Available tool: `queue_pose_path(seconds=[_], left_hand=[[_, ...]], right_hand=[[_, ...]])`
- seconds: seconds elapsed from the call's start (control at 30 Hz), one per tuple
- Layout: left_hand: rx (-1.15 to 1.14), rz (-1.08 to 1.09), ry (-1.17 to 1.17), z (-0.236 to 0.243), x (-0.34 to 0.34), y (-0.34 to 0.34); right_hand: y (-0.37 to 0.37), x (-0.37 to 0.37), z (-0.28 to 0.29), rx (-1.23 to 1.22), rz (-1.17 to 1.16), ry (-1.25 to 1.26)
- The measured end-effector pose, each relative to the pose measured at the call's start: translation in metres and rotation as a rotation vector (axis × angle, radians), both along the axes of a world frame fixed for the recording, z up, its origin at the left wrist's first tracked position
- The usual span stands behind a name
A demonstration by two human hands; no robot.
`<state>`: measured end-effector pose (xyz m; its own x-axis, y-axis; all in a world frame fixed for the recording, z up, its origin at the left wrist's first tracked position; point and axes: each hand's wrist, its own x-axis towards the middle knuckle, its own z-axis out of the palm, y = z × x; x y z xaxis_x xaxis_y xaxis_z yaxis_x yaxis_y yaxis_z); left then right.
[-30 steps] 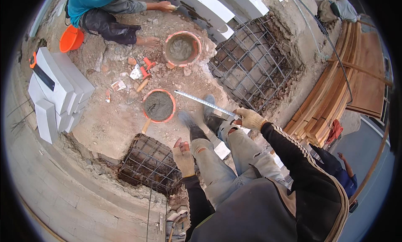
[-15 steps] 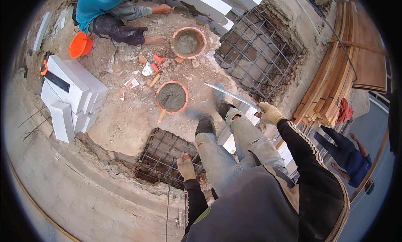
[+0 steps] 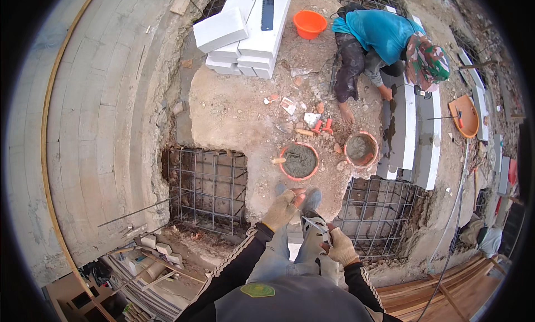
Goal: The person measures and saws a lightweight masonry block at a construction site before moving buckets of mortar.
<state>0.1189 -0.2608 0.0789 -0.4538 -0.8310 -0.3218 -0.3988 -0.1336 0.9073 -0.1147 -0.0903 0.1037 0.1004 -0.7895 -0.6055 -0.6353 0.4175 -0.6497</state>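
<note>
My left hand (image 3: 280, 210), in a pale knit glove with bare fingertips, is raised in front of my legs. Its fingers are curled together; whether anything is in them is hidden. My right hand (image 3: 343, 247), gloved alike, is closed round one end of a thin pale strip with marks along it, like a ruler (image 3: 316, 225). The strip slants up toward my left hand, seen nearly end-on. Beyond my boots sit a bucket of wet grey mortar (image 3: 300, 160) and a second mortar bucket (image 3: 361, 150). Red-handled tools (image 3: 323, 126) lie on the dirt behind them.
Rebar cages fill a left pit (image 3: 206, 188) and a right pit (image 3: 379, 210). White blocks (image 3: 259, 43) are stacked at the back with a handsaw (image 3: 267, 13) on top. An orange basin (image 3: 310, 24) stands near a crouching person (image 3: 379, 32) beside a block wall (image 3: 409, 127). Planks (image 3: 440, 286) lie lower right.
My view has swung round to the left wall and block stack. Both hands are now in front of my legs, closer together. The strip has stayed in my right hand.
</note>
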Motion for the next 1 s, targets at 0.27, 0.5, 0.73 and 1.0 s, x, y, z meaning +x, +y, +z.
queue_pose_path(seconds=[0.27,0.5,0.73,1.0], left_hand=[[0.355,0.196,-0.019,0.033,0.051,0.025],[0.404,0.576,-0.074,0.006,0.223,0.075],[0.268,0.528,-0.055,0.082,0.256,0.019],[0.018,0.316,-0.021,0.127,0.254,-0.086]], right_hand=[[-0.066,0.085,-0.016,-0.116,0.192,-0.099],[-0.12,0.152,-0.027,0.068,-0.172,-0.359],[-0.197,0.241,0.033,0.171,-0.252,-0.627],[-0.283,0.315,0.08,0.213,-0.277,-0.817]])
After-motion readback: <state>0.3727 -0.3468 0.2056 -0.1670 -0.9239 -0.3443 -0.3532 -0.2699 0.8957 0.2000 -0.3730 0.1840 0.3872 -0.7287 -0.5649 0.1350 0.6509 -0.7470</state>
